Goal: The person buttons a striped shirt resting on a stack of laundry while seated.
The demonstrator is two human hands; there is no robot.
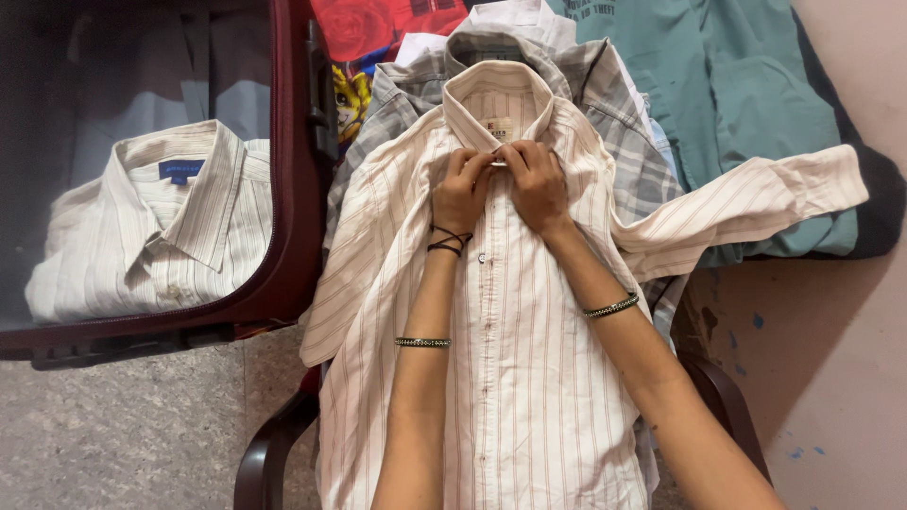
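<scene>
A speckled stone floor [142, 434] and a pinkish wall [841, 378] frame the scene; a dark wooden chair [269, 453] carries a pile of clothes. My left hand [461, 194] and right hand [537, 184] meet just below the collar [496, 94] of the cream striped shirt [529, 378], fingertips pinched narrowly together on the top of the button placket; the button itself is hidden under my fingers, so I cannot tell whether it is fastened. The shirt lies face up on top of the pile, its long axis running from the collar, away from me, down toward my body, with the placket [485, 312] directly between my forearms. Both hands sit equally near the collar. One sleeve [756, 203] stretches out to my right across a teal garment [746, 85]. Beneath the shirt lies a grey checked shirt [605, 85], and behind it a red printed cloth [378, 28]. To my left, well apart from my hands, an open maroon suitcase [293, 189] holds a folded striped shirt [161, 236], collar up.
</scene>
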